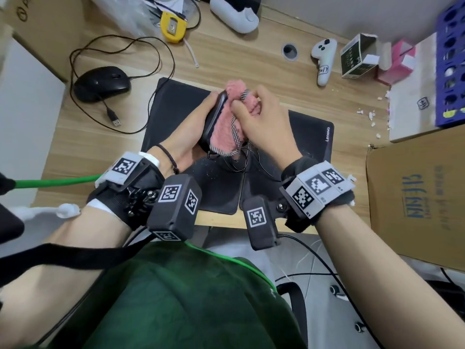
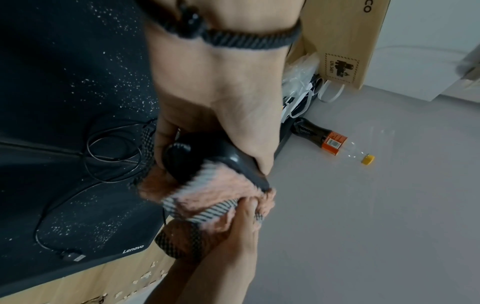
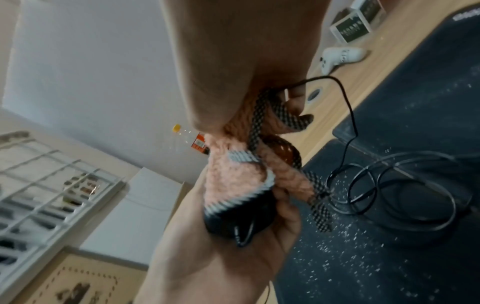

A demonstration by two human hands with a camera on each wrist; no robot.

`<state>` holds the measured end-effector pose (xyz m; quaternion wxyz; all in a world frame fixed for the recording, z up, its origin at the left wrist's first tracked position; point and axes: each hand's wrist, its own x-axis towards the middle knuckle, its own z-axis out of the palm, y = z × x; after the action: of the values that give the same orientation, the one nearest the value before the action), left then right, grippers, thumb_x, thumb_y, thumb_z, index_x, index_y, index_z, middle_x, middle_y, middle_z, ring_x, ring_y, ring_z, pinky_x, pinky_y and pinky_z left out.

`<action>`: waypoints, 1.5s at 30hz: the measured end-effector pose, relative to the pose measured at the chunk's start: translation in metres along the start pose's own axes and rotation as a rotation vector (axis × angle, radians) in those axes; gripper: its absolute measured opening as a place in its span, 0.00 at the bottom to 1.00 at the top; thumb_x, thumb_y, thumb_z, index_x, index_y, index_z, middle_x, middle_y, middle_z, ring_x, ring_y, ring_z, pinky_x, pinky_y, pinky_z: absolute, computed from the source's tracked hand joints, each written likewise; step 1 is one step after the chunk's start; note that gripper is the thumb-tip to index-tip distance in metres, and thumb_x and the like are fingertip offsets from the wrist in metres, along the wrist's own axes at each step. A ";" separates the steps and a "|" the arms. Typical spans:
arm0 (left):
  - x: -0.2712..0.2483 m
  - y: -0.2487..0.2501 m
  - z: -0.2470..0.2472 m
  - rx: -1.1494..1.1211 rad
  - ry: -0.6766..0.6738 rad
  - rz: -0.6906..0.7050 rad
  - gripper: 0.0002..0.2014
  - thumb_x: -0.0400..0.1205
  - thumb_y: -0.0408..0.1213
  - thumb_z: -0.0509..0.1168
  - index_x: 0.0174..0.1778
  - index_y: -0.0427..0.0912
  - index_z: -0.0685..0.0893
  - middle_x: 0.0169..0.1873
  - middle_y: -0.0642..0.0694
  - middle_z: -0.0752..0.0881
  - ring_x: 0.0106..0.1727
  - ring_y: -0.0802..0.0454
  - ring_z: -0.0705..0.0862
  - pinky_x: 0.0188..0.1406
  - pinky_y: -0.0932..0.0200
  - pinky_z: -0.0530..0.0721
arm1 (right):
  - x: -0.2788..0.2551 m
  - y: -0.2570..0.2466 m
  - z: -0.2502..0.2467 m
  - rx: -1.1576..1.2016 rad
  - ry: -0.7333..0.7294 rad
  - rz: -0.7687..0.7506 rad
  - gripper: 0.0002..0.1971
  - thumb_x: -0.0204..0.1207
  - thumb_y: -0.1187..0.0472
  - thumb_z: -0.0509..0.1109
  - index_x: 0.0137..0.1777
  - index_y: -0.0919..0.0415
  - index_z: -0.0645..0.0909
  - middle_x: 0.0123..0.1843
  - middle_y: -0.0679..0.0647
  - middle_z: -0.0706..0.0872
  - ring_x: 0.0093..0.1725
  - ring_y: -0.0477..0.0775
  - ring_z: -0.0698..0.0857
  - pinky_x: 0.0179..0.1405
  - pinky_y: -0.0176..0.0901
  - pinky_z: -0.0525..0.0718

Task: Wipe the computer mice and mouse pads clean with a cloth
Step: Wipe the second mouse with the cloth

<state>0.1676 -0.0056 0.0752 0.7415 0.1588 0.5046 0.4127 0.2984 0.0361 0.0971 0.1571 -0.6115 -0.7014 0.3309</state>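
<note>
My left hand [image 1: 201, 114] grips a black wired mouse [image 1: 214, 114], lifted above the two black mouse pads [image 1: 176, 102]. My right hand [image 1: 254, 114] clutches a fluffy pink cloth [image 1: 226, 124] with a checked border and presses it against the mouse. In the left wrist view the mouse [image 2: 207, 156] shows under the cloth [image 2: 215, 189], with the left hand [image 2: 221, 123] curled round it. In the right wrist view the cloth [image 3: 233, 174] covers most of the mouse [image 3: 233, 224]. The mouse's cable [image 3: 389, 185] coils on the speckled Lenovo pad [image 1: 312, 132]. A second black mouse [image 1: 100, 83] lies at the left.
On the wooden desk [image 1: 239, 59] lie a yellow tape measure [image 1: 172, 26], a white controller [image 1: 323, 59], small boxes [image 1: 357, 56] and white crumbs [image 1: 372, 117]. A cardboard box [image 1: 415, 197] stands at the right. A bottle [image 2: 330, 142] lies on the floor.
</note>
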 end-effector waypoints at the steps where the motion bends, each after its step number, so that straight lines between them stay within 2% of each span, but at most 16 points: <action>1: 0.001 0.000 -0.002 -0.010 -0.015 0.000 0.25 0.86 0.59 0.50 0.63 0.48 0.85 0.57 0.46 0.89 0.57 0.49 0.88 0.56 0.53 0.84 | 0.002 0.000 0.001 0.029 0.023 0.057 0.14 0.77 0.46 0.66 0.35 0.46 0.65 0.34 0.43 0.77 0.53 0.62 0.81 0.51 0.52 0.76; 4: 0.001 -0.001 -0.005 -0.054 -0.020 -0.010 0.26 0.86 0.60 0.50 0.66 0.48 0.83 0.59 0.47 0.88 0.58 0.50 0.87 0.55 0.54 0.85 | 0.006 0.001 0.003 0.072 0.035 0.111 0.14 0.77 0.46 0.64 0.34 0.48 0.65 0.32 0.43 0.76 0.53 0.62 0.81 0.49 0.51 0.75; 9: 0.000 -0.001 0.005 0.025 -0.060 0.086 0.22 0.85 0.54 0.54 0.58 0.42 0.85 0.50 0.43 0.90 0.48 0.44 0.89 0.49 0.43 0.87 | 0.001 -0.012 0.001 0.006 -0.149 -0.105 0.15 0.74 0.48 0.70 0.33 0.46 0.66 0.31 0.41 0.77 0.39 0.50 0.78 0.42 0.46 0.74; 11: 0.001 -0.003 0.004 0.029 -0.074 0.066 0.24 0.86 0.56 0.52 0.58 0.42 0.84 0.46 0.42 0.90 0.43 0.43 0.89 0.46 0.45 0.87 | 0.004 -0.010 0.001 0.016 -0.102 -0.053 0.14 0.75 0.48 0.70 0.34 0.46 0.68 0.31 0.41 0.77 0.40 0.50 0.78 0.44 0.47 0.76; 14: 0.001 -0.004 -0.001 -0.197 -0.081 -0.027 0.27 0.86 0.60 0.49 0.62 0.44 0.83 0.51 0.45 0.90 0.48 0.49 0.89 0.47 0.55 0.87 | 0.014 0.000 -0.005 0.098 0.050 0.085 0.12 0.78 0.50 0.66 0.35 0.44 0.68 0.31 0.40 0.76 0.42 0.51 0.77 0.50 0.50 0.78; 16: 0.002 0.000 -0.004 -0.364 -0.060 -0.006 0.26 0.85 0.59 0.51 0.61 0.43 0.84 0.53 0.44 0.89 0.50 0.48 0.88 0.46 0.56 0.86 | 0.014 0.006 -0.008 0.099 0.048 0.129 0.13 0.79 0.51 0.65 0.35 0.45 0.67 0.32 0.41 0.74 0.44 0.53 0.76 0.46 0.48 0.76; 20: 0.003 0.004 -0.010 -0.511 -0.114 0.044 0.28 0.82 0.61 0.55 0.58 0.41 0.85 0.56 0.39 0.84 0.54 0.42 0.81 0.65 0.45 0.76 | 0.004 0.019 -0.009 0.246 -0.055 0.254 0.07 0.81 0.50 0.63 0.43 0.51 0.74 0.44 0.53 0.86 0.43 0.61 0.88 0.40 0.60 0.87; 22: 0.005 0.003 -0.014 -0.532 -0.111 0.046 0.29 0.83 0.61 0.52 0.50 0.41 0.90 0.46 0.41 0.88 0.46 0.47 0.85 0.57 0.49 0.79 | 0.000 0.024 -0.010 0.294 -0.103 0.267 0.12 0.81 0.50 0.63 0.50 0.58 0.77 0.49 0.58 0.88 0.45 0.63 0.89 0.39 0.61 0.89; 24: 0.008 0.003 -0.014 -0.524 -0.098 0.091 0.30 0.85 0.60 0.49 0.51 0.41 0.88 0.43 0.41 0.87 0.43 0.48 0.86 0.48 0.53 0.83 | -0.004 0.026 -0.011 0.324 -0.181 0.235 0.10 0.82 0.52 0.64 0.50 0.59 0.77 0.47 0.55 0.88 0.45 0.57 0.89 0.39 0.53 0.88; 26: 0.012 0.004 -0.012 -0.535 -0.065 0.125 0.30 0.86 0.60 0.46 0.54 0.39 0.84 0.45 0.41 0.85 0.40 0.48 0.84 0.42 0.55 0.83 | -0.008 0.023 -0.011 0.303 -0.341 0.171 0.07 0.83 0.55 0.65 0.50 0.59 0.77 0.47 0.52 0.86 0.45 0.51 0.85 0.43 0.46 0.84; 29: 0.016 0.004 -0.005 -0.602 0.007 0.147 0.31 0.85 0.61 0.46 0.50 0.40 0.85 0.43 0.43 0.83 0.36 0.50 0.81 0.42 0.58 0.81 | -0.014 0.016 -0.004 0.158 -0.567 0.087 0.16 0.82 0.50 0.65 0.58 0.64 0.79 0.57 0.55 0.87 0.56 0.53 0.86 0.62 0.53 0.82; 32: 0.018 0.004 -0.001 -0.655 -0.002 0.133 0.34 0.83 0.65 0.46 0.43 0.40 0.88 0.38 0.45 0.83 0.35 0.50 0.81 0.40 0.58 0.81 | -0.015 0.012 0.005 0.146 -0.557 0.058 0.16 0.83 0.52 0.63 0.62 0.62 0.78 0.62 0.55 0.85 0.62 0.55 0.84 0.67 0.58 0.78; 37: 0.026 -0.002 -0.004 -0.652 0.125 0.112 0.39 0.80 0.70 0.45 0.58 0.38 0.81 0.38 0.41 0.85 0.37 0.48 0.86 0.38 0.56 0.86 | -0.017 0.002 0.010 0.399 -0.474 0.176 0.16 0.82 0.56 0.66 0.65 0.65 0.75 0.61 0.61 0.85 0.60 0.57 0.86 0.63 0.56 0.83; 40: 0.029 -0.009 -0.002 -0.629 0.196 0.119 0.39 0.79 0.71 0.47 0.61 0.38 0.82 0.38 0.43 0.89 0.38 0.48 0.89 0.42 0.55 0.86 | -0.016 -0.001 0.018 0.396 -0.437 0.193 0.14 0.80 0.59 0.69 0.60 0.68 0.78 0.55 0.67 0.88 0.48 0.61 0.89 0.42 0.53 0.89; 43: 0.031 -0.009 -0.002 -0.594 0.210 0.103 0.39 0.79 0.71 0.47 0.56 0.38 0.84 0.37 0.43 0.90 0.36 0.48 0.89 0.40 0.55 0.85 | -0.014 0.001 0.028 0.284 -0.422 0.191 0.09 0.79 0.60 0.68 0.47 0.67 0.81 0.44 0.65 0.90 0.43 0.65 0.89 0.47 0.63 0.88; 45: 0.034 -0.005 -0.006 -0.596 0.206 0.099 0.39 0.79 0.71 0.46 0.60 0.38 0.82 0.39 0.41 0.89 0.37 0.47 0.88 0.40 0.55 0.86 | -0.012 -0.002 0.028 0.215 -0.435 0.163 0.12 0.81 0.56 0.66 0.36 0.58 0.77 0.36 0.55 0.86 0.38 0.56 0.84 0.46 0.55 0.84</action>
<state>0.1700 0.0164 0.0485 0.6794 -0.0837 0.4256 0.5918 0.2824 0.0165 0.0802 0.0395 -0.5601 -0.6278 0.5391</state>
